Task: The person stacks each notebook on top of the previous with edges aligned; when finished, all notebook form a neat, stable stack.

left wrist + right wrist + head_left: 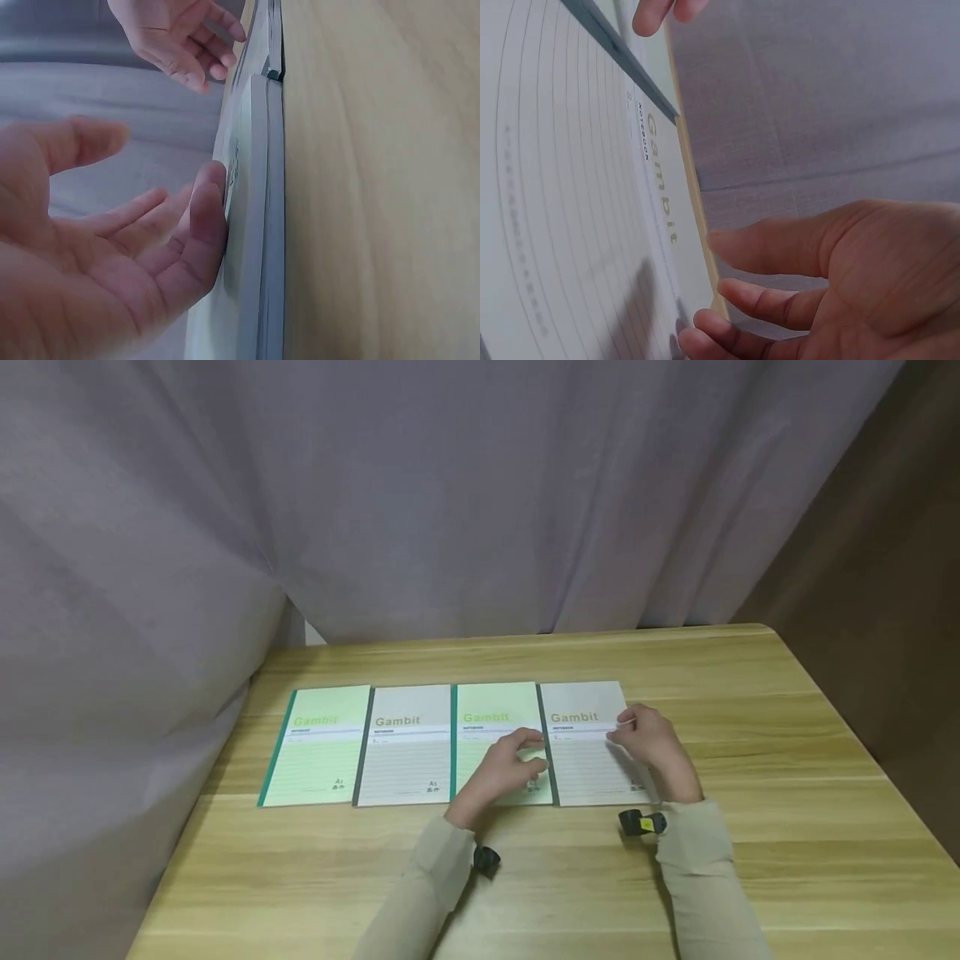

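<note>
The rightmost grey notebook [581,772] lies flat at the right end of a row of four, its dark spine beside the neighbouring green notebook [495,695]. The right hand [654,745] is at its outer edge, fingers loosely bent and gripping nothing; whether a fingertip touches the cover I cannot tell. The left hand [504,770] is over the green notebook near that spine, thumb and fingers apart, also holding nothing. Placed on either side, the hands seem suited to squaring or steadying the grey book. Further left come the other grey notebook [403,760] and the end green notebook [318,762]. All spines face left and the colours alternate, probably so the covers read one way in an orderly line. The wooden table [795,860] supports everything; behind it hangs a grey curtain [465,510].
</note>
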Demonstrator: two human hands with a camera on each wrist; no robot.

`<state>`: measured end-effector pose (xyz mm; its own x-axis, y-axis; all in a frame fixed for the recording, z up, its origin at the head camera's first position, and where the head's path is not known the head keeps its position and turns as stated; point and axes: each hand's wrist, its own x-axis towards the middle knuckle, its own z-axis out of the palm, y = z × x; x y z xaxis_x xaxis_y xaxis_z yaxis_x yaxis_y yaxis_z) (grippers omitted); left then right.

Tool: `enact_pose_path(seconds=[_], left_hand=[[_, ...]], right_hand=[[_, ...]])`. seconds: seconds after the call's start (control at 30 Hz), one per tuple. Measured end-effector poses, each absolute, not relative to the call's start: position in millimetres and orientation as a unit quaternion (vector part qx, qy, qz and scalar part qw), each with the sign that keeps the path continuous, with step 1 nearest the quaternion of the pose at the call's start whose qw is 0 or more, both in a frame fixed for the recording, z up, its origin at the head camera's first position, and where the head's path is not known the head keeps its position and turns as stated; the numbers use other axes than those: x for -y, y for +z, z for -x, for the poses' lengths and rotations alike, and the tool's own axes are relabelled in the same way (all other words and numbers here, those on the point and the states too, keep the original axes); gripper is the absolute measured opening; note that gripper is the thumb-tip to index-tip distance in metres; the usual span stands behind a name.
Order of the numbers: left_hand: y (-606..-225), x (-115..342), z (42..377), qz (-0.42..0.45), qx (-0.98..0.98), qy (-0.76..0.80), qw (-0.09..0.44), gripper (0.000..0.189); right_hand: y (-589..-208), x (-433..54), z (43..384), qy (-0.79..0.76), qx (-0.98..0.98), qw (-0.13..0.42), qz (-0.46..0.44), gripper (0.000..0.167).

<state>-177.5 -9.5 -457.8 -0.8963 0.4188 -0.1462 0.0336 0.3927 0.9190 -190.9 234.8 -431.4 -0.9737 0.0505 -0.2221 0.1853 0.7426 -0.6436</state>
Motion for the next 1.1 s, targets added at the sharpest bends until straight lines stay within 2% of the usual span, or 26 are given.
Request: enact_pose_path(seconds=[0.27, 0.47, 0.67, 1.1], left_hand=[[-459.5, 8.3, 175.6, -0.2, -0.833, 0.483, 0.181, 0.046], [-463.2, 6.1, 173.8, -0.213, -0.851, 0.446, 0.178, 0.043], [-461.6, 2.5, 167.9, -0.238, -0.864, 0.405, 0.18, 0.047], [-458.9, -0.8, 165.6, -0.278, -0.873, 0.351, 0.194, 0.053]], right_hand=[[-434.0, -236.3, 191.1, -0.352, -0.929, 0.088, -0.069, 0.044], [-436.8, -240.8, 190.4, -0.347, -0.931, 0.087, -0.072, 0.046], [-437.2, -241.8, 191.5, -0.352, -0.926, 0.091, -0.097, 0.059], [-438.8, -244.2, 193.4, -0.35, -0.92, 0.119, -0.132, 0.06]])
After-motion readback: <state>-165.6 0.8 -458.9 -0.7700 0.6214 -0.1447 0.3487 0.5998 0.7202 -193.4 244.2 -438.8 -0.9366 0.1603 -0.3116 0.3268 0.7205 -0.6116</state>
